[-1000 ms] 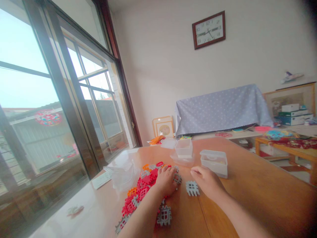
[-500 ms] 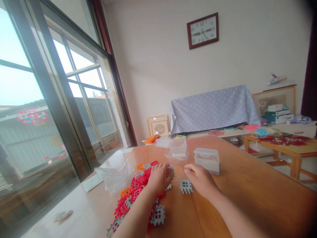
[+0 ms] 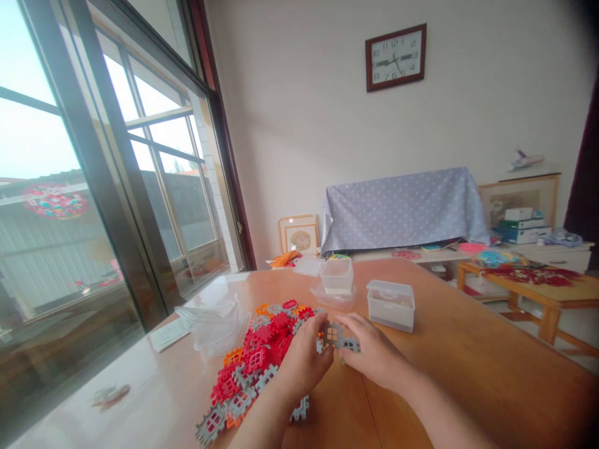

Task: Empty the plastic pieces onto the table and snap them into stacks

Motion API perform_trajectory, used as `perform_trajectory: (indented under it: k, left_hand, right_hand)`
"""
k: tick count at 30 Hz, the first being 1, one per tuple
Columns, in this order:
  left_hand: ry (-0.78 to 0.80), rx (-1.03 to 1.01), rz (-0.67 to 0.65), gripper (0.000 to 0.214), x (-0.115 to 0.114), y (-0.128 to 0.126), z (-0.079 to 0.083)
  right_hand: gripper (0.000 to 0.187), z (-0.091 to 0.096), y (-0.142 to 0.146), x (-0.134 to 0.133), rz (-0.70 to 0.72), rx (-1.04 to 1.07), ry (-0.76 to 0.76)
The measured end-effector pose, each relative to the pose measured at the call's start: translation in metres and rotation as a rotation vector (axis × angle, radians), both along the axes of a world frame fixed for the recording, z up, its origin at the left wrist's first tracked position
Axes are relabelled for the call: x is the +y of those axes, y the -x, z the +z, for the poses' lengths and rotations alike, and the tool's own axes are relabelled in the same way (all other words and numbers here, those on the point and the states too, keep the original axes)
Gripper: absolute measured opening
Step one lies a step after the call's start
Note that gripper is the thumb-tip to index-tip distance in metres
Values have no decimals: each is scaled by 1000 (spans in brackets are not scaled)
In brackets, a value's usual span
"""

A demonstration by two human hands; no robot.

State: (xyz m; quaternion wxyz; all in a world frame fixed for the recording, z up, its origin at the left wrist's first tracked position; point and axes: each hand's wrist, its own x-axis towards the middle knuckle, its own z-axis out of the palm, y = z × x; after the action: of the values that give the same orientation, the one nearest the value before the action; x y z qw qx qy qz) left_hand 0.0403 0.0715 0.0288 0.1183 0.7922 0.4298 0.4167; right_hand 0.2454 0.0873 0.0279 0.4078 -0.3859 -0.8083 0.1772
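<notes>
My left hand (image 3: 306,355) is beside the right edge of a pile of interlocking plastic building blocks (image 3: 266,340) in red, grey and orange. Its thumb and fingers close on a grey window-shaped block (image 3: 332,334). Facing it, my right hand (image 3: 372,349) pinches a second grey window block (image 3: 350,344) between thumb and fingers. The two grey blocks are side by side, edges meeting or nearly so; whether they interlock I cannot tell. Part of the pile is hidden behind my left hand and forearm.
A lidded clear box (image 3: 391,305) stands beyond my right hand. More clear containers (image 3: 337,277) are stacked behind the pile. Clear plastic lids or bags (image 3: 219,327) and a pale booklet (image 3: 171,333) lie left on the wooden table (image 3: 449,349). Windows (image 3: 140,162) line the left side.
My right hand has moved left and taken up the grey block that lay on the table. My left hand has come lower, its grey block now brought up to the other.
</notes>
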Motion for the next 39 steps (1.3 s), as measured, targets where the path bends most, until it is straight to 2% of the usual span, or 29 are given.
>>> perform_trajectory:
  k: [5, 10, 17, 21, 25, 29, 33, 35, 39]
  left_hand:
    - [-45, -16, -58, 63, 1, 0, -4]
    - [-16, -24, -55, 68, 0, 2, -3]
    - [-31, 28, 156, 39, 6, 25, 4]
    - [70, 105, 201, 33, 6, 30, 5]
    - [178, 102, 121, 29, 1, 20, 4]
    - [302, -4, 56, 34, -3, 9, -2]
    - [478, -211, -7, 37, -2, 1, -12]
    - [588, -350, -50, 41, -2, -2, -17]
    - [810, -567, -146, 53, -5, -5, -19]
  right_hand:
    - [61, 1, -2, 0, -20, -11, 20]
    - [51, 5, -10, 3, -29, -28, 51]
    - [53, -7, -33, 23, -56, -85, 179]
    - [53, -17, -37, 29, -20, -112, 256]
    - [54, -22, -38, 30, -4, -112, 301]
    - [61, -25, -41, 31, 0, -122, 321]
    - [67, -26, -43, 31, -17, -71, 379]
    - [62, -25, -44, 31, -59, -6, 464]
    - [34, -21, -45, 31, -168, 92, 639]
